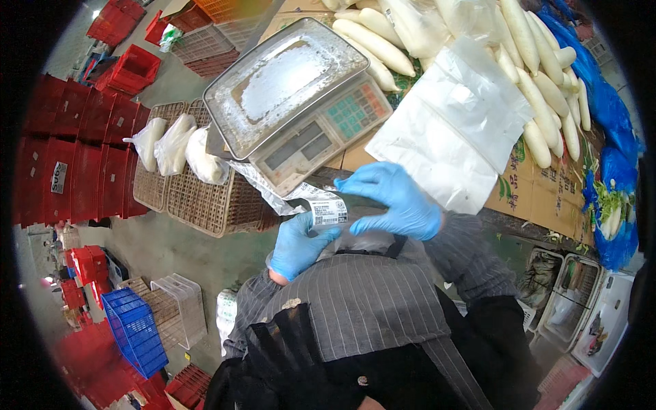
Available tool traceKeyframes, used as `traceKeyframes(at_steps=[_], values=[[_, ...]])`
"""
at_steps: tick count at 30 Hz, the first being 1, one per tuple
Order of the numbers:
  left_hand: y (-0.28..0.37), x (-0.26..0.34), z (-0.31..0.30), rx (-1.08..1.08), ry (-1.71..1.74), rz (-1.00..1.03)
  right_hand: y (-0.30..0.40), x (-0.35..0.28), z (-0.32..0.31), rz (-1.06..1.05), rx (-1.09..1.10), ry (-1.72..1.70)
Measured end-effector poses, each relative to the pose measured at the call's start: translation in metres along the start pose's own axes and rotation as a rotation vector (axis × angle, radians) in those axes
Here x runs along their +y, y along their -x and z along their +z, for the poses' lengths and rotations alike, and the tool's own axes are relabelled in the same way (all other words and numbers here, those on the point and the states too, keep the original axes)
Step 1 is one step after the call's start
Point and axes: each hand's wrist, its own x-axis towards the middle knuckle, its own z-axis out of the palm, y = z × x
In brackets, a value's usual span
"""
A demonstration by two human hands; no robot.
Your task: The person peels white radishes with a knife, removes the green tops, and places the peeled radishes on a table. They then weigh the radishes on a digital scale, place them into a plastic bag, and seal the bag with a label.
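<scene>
My left hand [302,244], in a blue glove, pinches the end of a strip of printed labels [329,208] between thumb and fingers. To its right my right hand [394,202], gloved alike, has its thumb and fingers spread beside the strip, with nothing between them. Above the strip stands a weighing scale [287,177] with a keypad and a bare, stained metal pan [282,77]. Clear plastic bags [451,123] lie flat on the table right of the scale. White radishes [543,97] are heaped behind and beside them, some under plastic.
Bagged white radishes [177,146] rest on brown plastic crates [197,197] left of the scale. Red crates [77,154] are stacked farther left. Cardboard [548,200] covers part of the table, with blue plastic sheeting [610,133] at its right. White bins [605,323] stand at the lower right.
</scene>
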Motion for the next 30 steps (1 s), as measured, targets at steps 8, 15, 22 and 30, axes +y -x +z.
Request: traceKeyframes(at_steps=[8, 15, 22, 30], values=[[0.001, 0.008, -0.007, -0.119, 0.231, -0.226, 0.019, 0.002, 0.038, -0.076, 0.025, 0.098], [-0.004, -0.008, -0.004, -0.251, 0.115, -0.073, 0.037, 0.003, 0.046, 0.117, 0.144, -0.033], [-0.009, 0.0, -0.001, -0.295, 0.153, -0.062, 0.039, 0.005, 0.043, -0.023, 0.097, -0.033], [-0.012, -0.004, -0.001, -0.342, 0.054, -0.029, 0.043, 0.008, 0.037, 0.169, 0.21, -0.086]])
